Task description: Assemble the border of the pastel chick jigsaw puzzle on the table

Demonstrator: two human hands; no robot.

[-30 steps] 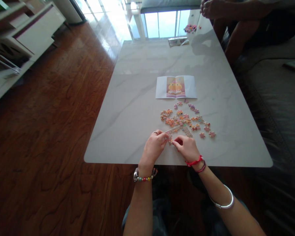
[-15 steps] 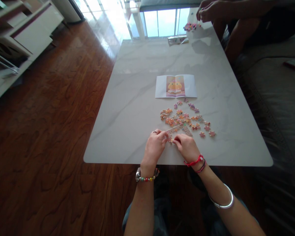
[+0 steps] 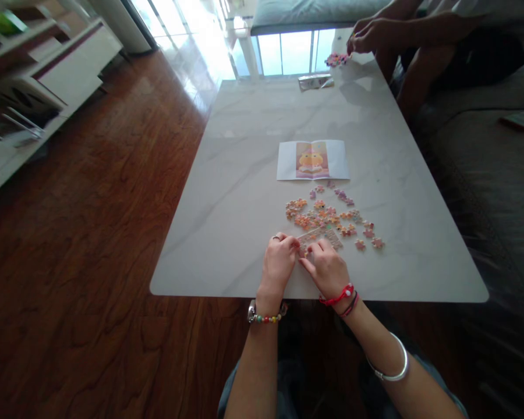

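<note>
A small clear puzzle frame lies near the front edge of the table, with a few pieces in it. At its left side my left hand is closed, fingertips gripping the frame's edge. My right hand is at the frame's near side, thumb and fingers closed on a small puzzle piece, mostly hidden by the fingers. Just beyond the frame spread loose orange and pink puzzle pieces. Purple pieces lie farther back, and some pink ones at the right.
Behind the pieces lies a creased picture sheet on the white marbled table. A silvery packet rests farther away. Another person's hands are over a colourful pile at the far right corner. A sofa stands to the right.
My right hand has turned slightly and shifted a little left, closer to my left hand. The whole view has tilted a little upward. The other person's hands have moved slightly.
</note>
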